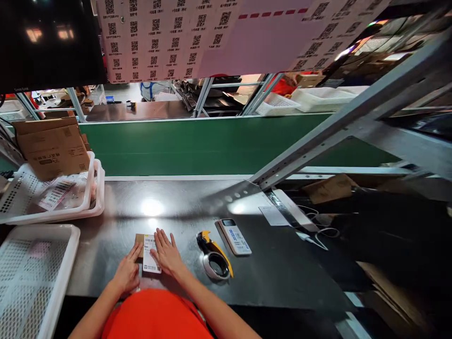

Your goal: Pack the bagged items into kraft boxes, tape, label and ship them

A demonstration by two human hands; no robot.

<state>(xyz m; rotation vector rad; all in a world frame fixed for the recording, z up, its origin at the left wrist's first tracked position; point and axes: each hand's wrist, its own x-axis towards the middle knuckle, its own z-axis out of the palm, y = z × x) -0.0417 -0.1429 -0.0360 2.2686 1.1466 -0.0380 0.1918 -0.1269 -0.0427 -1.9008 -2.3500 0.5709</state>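
A small brown cardboard package lies on the metal table in front of me, with a white shipping label over much of its top. My right hand rests flat on the label's right side, fingers stretched out and the thumb reaching across it. At the package's left edge is my left hand, its front fingers extended onto the brown cardboard and its other fingers partly hidden. To the right of my hands lies a yellow and black tape dispenser with a roll of tape. Beyond it is a phone-like device with a printed back.
White plastic baskets stand on the left, one holding bagged goods and a cardboard box. A slanted metal strut crosses on the right above cables and cardboard. A green conveyor belt runs behind the table.
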